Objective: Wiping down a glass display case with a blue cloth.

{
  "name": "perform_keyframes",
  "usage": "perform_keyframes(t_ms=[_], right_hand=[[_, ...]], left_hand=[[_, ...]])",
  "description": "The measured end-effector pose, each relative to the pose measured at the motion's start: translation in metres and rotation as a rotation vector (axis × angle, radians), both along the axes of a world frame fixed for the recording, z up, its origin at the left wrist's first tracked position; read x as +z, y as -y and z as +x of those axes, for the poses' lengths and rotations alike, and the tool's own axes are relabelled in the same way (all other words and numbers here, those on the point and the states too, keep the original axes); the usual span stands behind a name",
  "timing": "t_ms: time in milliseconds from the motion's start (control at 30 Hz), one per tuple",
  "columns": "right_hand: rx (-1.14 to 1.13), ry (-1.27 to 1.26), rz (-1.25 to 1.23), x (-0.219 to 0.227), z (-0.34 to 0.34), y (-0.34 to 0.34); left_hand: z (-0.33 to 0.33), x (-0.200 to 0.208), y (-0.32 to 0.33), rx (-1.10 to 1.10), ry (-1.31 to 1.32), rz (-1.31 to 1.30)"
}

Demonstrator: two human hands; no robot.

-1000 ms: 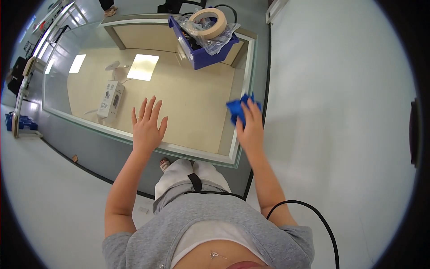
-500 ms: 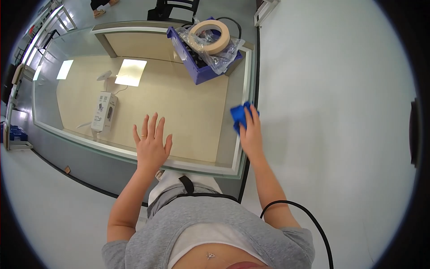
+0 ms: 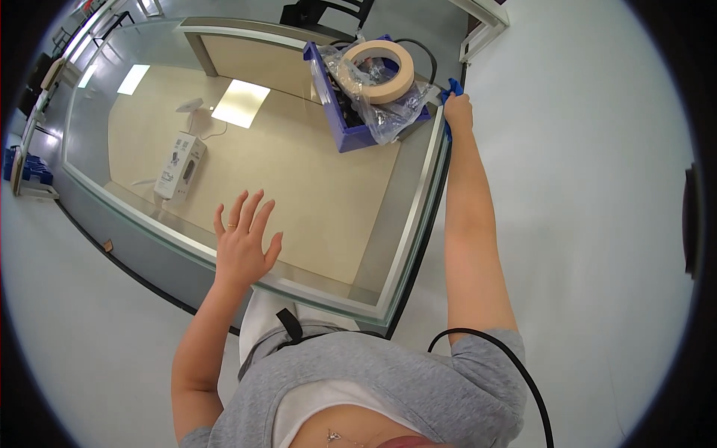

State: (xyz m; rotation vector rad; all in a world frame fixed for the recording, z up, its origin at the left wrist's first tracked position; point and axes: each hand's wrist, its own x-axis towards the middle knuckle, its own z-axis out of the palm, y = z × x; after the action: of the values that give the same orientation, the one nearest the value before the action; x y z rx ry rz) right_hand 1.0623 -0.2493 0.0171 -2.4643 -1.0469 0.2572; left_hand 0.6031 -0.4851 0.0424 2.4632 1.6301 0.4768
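My right hand (image 3: 458, 112) is closed round a blue cloth (image 3: 451, 91) at the far right corner of a glass-topped display case (image 3: 314, 209). Part of the cloth hangs down along the case's right edge; the rest is hidden by the hand. My left hand (image 3: 245, 239) is over the glass near the front edge with fingers spread, holding nothing. Whether its palm touches the glass I cannot tell. Just left of my right hand stands a purple bin (image 3: 351, 138), topped with clear plastic wrapping (image 3: 388, 119) and a roll of beige tape (image 3: 403, 75).
Below the glass lie a white printed box (image 3: 179, 166) and a small white device (image 3: 190, 105) with a cable. A black chair (image 3: 328, 16) stands behind the case. A blue item (image 3: 30, 168) sits at far left. A white wall or floor surface (image 3: 567, 187) spans the right.
My right hand has moved forward along the case's right edge to the far corner, carrying the blue cloth. My left hand stays near the front edge; the view has shifted slightly.
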Motion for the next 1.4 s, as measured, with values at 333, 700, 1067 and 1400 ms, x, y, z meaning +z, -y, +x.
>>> perform_keyframes(t_ms=[333,700,1067,1400], right_hand=[[0.158,-0.089,0.269,-0.034,-0.025,0.107],[0.147,-0.435,0.283,-0.032,-0.155,0.358],[0.103,-0.371,0.204,-0.004,-0.174,0.362],[0.129,0.149,0.316,-0.029,-0.027,0.118]], left_hand=[[0.0,-0.01,0.002,-0.01,-0.033,0.095],[-0.004,-0.028,0.004,-0.059,-0.086,0.136],[-0.007,-0.026,0.001,-0.081,-0.049,0.11],[0.0,-0.009,-0.004,-0.058,-0.05,0.036]])
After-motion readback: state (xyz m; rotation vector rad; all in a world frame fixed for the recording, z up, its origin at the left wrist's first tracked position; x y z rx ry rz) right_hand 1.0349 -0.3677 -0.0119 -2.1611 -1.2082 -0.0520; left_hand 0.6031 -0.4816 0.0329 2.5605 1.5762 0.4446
